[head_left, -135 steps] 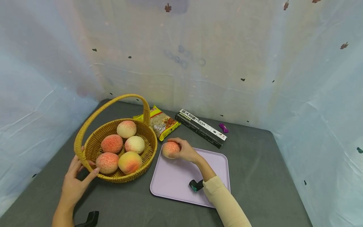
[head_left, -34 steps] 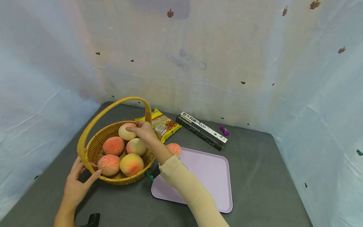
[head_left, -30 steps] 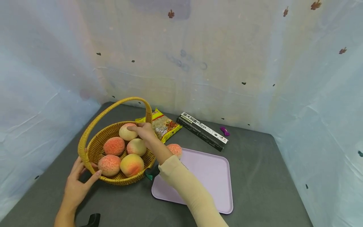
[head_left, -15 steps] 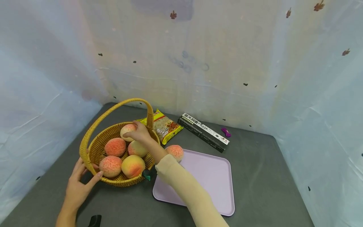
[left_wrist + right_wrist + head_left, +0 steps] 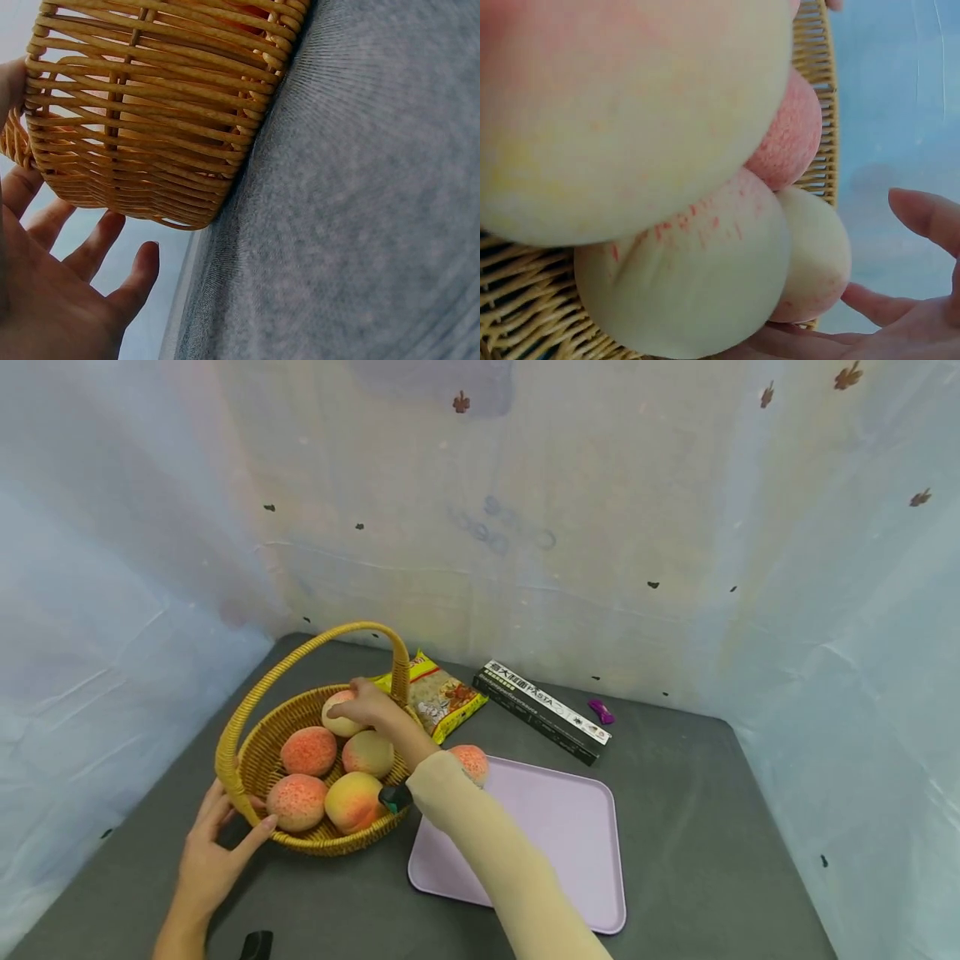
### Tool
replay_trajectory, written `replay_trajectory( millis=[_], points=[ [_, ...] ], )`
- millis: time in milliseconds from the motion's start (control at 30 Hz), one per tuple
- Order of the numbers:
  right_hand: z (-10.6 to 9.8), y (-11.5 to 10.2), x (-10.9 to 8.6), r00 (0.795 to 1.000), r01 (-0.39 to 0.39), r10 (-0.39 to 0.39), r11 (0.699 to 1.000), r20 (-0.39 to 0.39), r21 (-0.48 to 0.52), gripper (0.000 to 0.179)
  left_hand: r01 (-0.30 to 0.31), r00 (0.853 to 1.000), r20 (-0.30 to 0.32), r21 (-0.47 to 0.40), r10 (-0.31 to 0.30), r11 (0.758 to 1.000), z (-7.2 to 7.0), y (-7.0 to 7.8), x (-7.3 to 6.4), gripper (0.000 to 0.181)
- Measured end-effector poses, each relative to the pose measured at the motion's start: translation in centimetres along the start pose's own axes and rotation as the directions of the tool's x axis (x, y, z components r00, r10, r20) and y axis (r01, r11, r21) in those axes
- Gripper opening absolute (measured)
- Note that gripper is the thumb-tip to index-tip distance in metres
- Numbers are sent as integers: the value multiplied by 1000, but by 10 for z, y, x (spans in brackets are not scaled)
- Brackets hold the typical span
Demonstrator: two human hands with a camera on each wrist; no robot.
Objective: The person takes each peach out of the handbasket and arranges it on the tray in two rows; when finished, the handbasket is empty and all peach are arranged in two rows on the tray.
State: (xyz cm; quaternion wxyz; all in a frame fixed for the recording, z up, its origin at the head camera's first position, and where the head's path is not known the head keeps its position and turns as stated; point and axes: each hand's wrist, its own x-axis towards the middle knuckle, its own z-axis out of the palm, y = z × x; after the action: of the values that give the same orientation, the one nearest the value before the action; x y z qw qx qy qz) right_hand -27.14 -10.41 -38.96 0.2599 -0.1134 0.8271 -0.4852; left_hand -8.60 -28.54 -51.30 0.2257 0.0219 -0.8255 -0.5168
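A yellow wicker basket (image 5: pixel 327 850) with a tall handle holds several peaches. My left hand (image 5: pixel 208 860) grips its left rim beside the handle's foot. In the left wrist view the other fingers spread along the outer wicker wall (image 5: pixel 150 142). My right hand (image 5: pixel 369 703) reaches over the back of the basket to a pale peach (image 5: pixel 340 725). Its fingers lie behind that peach; in the right wrist view the thumb (image 5: pixel 926 214) stands off it. A pinkish peach (image 5: pixel 471 762) rests on the lilac tray (image 5: pixel 547 835), partly hidden by the sleeve.
Behind the basket lies a yellow-edged food packet (image 5: pixel 442 697). A long black-and-white pasta box (image 5: pixel 542 710) lies behind the tray, with a purple wrapped candy (image 5: pixel 601 711) to its right. A plastic sheet (image 5: pixel 570 527) hangs at the back.
My right hand has let go of the peach on the tray and moved left to the pale one in the basket. Lately its fingers have shifted slightly further round it. The left hand stays put.
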Motion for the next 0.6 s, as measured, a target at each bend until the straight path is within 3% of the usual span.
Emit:
replay_trajectory(
  millis=[333,600],
  points=[
    [2,5,13,999,-27,27,1000,-31,0,61,-2,1000,-4,-7,2,1000,-1,1,0,26],
    [10,14,20,993,84,-88,995,-81,-58,52,-5,1000,-14,-15,4,1000,0,-3,-2,26]
  ],
)
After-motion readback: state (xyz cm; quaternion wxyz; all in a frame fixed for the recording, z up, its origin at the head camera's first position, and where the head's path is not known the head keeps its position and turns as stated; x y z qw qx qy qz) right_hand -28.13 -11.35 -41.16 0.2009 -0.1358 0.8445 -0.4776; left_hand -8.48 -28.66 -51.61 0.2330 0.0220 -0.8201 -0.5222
